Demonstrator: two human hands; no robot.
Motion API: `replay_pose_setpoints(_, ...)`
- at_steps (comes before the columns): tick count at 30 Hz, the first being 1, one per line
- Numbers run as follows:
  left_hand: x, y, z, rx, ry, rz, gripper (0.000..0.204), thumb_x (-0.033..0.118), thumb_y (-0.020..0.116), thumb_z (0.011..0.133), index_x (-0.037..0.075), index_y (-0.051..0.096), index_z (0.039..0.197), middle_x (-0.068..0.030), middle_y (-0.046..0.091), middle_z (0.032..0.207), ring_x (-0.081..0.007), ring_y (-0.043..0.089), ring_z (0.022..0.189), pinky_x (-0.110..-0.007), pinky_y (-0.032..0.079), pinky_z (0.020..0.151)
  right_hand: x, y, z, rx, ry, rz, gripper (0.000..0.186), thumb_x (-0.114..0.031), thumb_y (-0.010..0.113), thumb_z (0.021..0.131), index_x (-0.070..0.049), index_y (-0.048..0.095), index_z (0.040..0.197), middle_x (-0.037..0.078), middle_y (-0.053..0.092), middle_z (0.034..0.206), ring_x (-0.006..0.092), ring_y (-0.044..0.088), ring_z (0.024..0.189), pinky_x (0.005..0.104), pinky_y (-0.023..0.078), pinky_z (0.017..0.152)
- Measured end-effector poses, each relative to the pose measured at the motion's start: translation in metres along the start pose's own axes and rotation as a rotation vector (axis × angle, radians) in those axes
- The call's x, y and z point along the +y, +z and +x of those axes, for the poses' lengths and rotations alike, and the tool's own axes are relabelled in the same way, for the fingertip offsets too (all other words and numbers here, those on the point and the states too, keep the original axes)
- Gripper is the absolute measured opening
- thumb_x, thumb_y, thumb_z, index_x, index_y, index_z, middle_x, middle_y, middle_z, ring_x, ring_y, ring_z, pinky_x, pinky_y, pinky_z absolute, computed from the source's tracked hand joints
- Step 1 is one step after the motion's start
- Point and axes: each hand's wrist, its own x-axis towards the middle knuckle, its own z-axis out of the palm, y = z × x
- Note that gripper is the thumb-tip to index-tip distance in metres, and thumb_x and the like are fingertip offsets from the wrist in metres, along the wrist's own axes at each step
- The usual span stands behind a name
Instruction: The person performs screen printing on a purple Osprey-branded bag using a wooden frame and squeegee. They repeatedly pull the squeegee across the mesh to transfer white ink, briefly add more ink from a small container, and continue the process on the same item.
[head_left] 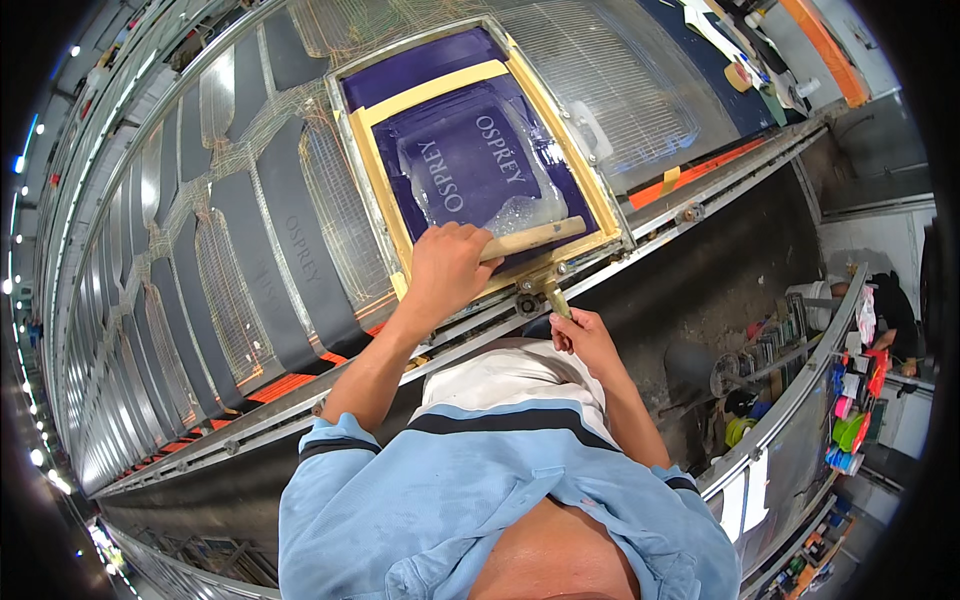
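Note:
A screen printing frame (pixel 610 215) with purple mesh (pixel 470 160) and yellow tape along its inner edges lies on the long table. Pale lettering shows in the mesh. My left hand (pixel 448 262) is closed around the left end of a wooden squeegee (pixel 545 234), which lies across the near end of the screen. Clear, bubbly ink (pixel 522 213) pools just beyond the squeegee. Close to my body, my right hand (pixel 588 342) is closed on a short yellowish-green handle (pixel 557 298) at the frame's near edge, beside a metal knob (pixel 528 304). The handle's lower end is hidden in my fingers.
Dark fabric panels (pixel 290 235) lie in rows along the table to the left. A metal rail (pixel 690 212) runs along the table's near edge. Scraps and tools (pixel 745 75) lie at the far right. Across the aisle stands another table (pixel 790 470), with a person (pixel 895 310) behind it.

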Motion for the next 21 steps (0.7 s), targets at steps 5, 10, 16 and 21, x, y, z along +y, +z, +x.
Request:
replay_pose_setpoints(5, 0.015, 0.026, -0.023, 0.033, 0.044, 0.067, 0.030, 0.015, 0.080, 0.072, 0.009, 0.072, 0.100, -0.0049, 0.070, 0.094, -0.0256, 0.063, 0.085, -0.040, 0.045, 0.075, 0.011, -0.005, 0.002, 0.034, 0.005, -0.068, 0.027, -0.031, 0.068, 0.100, -0.006, 0.068, 0.090, 0.000, 0.064, 0.073, 0.0061, 0.054, 0.065, 0.0234, 0.041, 0.058)
replay_pose_setpoints(10, 0.033, 0.033, -0.050, -0.002, 0.013, 0.063, 0.037, 0.015, 0.083, 0.071, 0.010, 0.072, 0.106, -0.0029, 0.069, 0.108, -0.0249, 0.061, 0.093, -0.040, 0.044, 0.080, 0.029, -0.018, -0.018, 0.075, 0.038, -0.081, 0.025, -0.031, 0.070, 0.100, -0.006, 0.070, 0.100, -0.001, 0.067, 0.078, 0.0053, 0.057, 0.070, 0.0239, 0.044, 0.062)
replay_pose_setpoints(16, 0.048, 0.034, -0.054, -0.008, -0.081, -0.015, 0.046, 0.018, 0.086, 0.072, 0.011, 0.072, 0.116, -0.0050, 0.068, 0.112, -0.0287, 0.062, 0.102, -0.043, 0.046, 0.090, 0.059, -0.048, -0.034, 0.123, -0.006, -0.234, 0.026, -0.028, 0.071, 0.098, -0.003, 0.071, 0.103, 0.003, 0.070, 0.079, 0.0088, 0.065, 0.073, 0.0266, 0.050, 0.068)
replay_pose_setpoints(21, 0.067, 0.029, -0.055, -0.052, -0.135, 0.081, 0.066, 0.022, 0.091, 0.068, 0.010, 0.068, 0.128, -0.0139, 0.063, 0.129, -0.0363, 0.057, 0.121, -0.048, 0.043, 0.104, 0.075, -0.097, -0.051, 0.225, -0.052, -0.385, 0.031, -0.035, 0.075, 0.093, -0.006, 0.075, 0.104, 0.010, 0.075, 0.086, 0.0179, 0.071, 0.079, 0.0333, 0.055, 0.073)
